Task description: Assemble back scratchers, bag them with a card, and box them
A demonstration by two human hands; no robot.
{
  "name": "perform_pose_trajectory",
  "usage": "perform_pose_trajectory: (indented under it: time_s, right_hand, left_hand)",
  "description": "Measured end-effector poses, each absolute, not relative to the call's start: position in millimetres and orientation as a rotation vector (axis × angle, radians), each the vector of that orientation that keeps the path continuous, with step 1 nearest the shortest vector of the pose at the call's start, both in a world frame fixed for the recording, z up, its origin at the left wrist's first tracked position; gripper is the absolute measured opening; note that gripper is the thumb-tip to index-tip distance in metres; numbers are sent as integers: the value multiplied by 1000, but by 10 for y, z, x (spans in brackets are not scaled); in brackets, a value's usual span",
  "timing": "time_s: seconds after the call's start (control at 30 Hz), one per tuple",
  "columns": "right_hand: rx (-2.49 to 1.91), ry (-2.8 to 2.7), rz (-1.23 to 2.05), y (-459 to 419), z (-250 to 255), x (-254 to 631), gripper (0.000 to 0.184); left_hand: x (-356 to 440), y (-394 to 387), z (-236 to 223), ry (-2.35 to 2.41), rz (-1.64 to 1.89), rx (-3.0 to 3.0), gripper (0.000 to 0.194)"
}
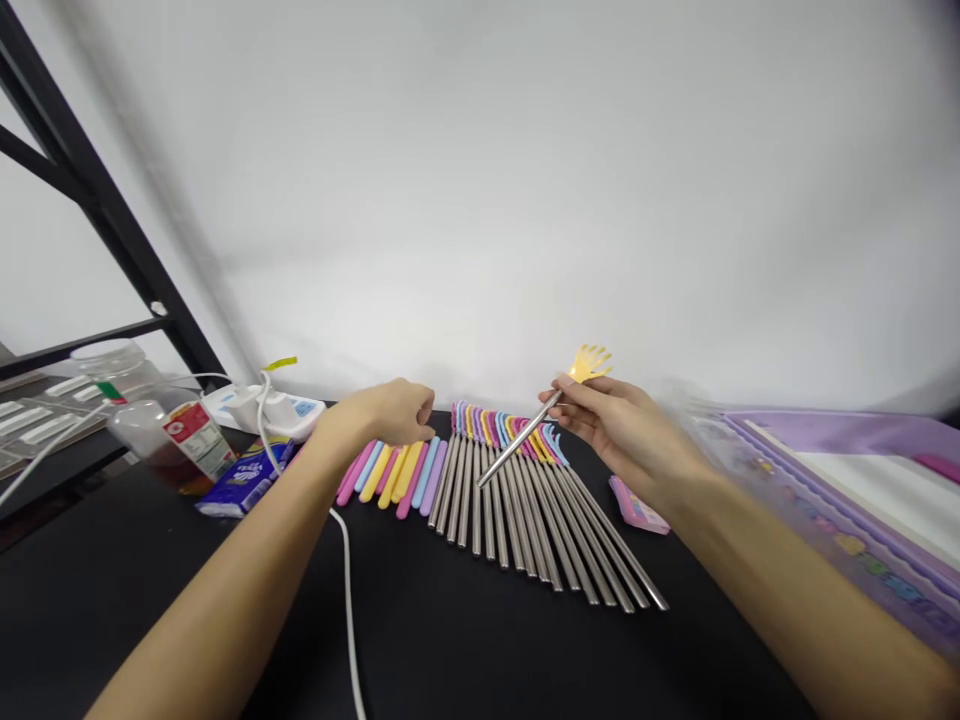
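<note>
Right hand (619, 425) pinches a steel back scratcher (517, 440) above the fanned row

We find the right fingers closed on the shaft just below its yellow hand-shaped head (590, 364), a grip we judge sound, since it keeps the shaft steady and clear of the row of steel back scratchers (525, 520) on the black table (420, 630). The left hand (386, 415) is curled, with nothing visible in it, at the far end of the pink, yellow, blue and lilac plastic handles (394, 480); we cannot tell whether its fingers touch them. A small pink case (637, 505) lies just right of the row
</note>
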State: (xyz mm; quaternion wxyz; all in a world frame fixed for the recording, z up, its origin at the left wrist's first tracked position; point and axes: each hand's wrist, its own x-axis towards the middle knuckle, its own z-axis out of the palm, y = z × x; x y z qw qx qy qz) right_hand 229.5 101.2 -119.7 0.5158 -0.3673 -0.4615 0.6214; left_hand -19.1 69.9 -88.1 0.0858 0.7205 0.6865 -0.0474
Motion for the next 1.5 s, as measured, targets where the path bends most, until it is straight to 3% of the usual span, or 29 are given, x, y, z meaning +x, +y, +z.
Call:
perform_pose_trajectory:
  time_s: [0.3,0.7,0.87,1.07,1.3,1.5]
  right_hand:
    - [-824,-1094,1618,982,-1314,2242,8]
    - [-794,-1103,1652,985,-1280,2270,4]
    - [-803,-1030,1477,1058,-1185,2360,3]
    - [-772,-923,1229,1118,-1050,2551,8]
    - [-687,-977,1189,1103,-996,2606,14]
    - [-636,-1070,1112,1072,-981,2576,19]
  left_hand:
    - [-263,715,-937,2061,-211,2036,22]
    - [-208,759,-1070,2013,-209,2012,39]
    - [-100,700,-918,1698,25,2160,49]
    - [136,588,-837,1127,232,2139,40]
    - [230,544,-801,1158,325,2096,24]
    - [247,583,-853,1212,371,1965,39]
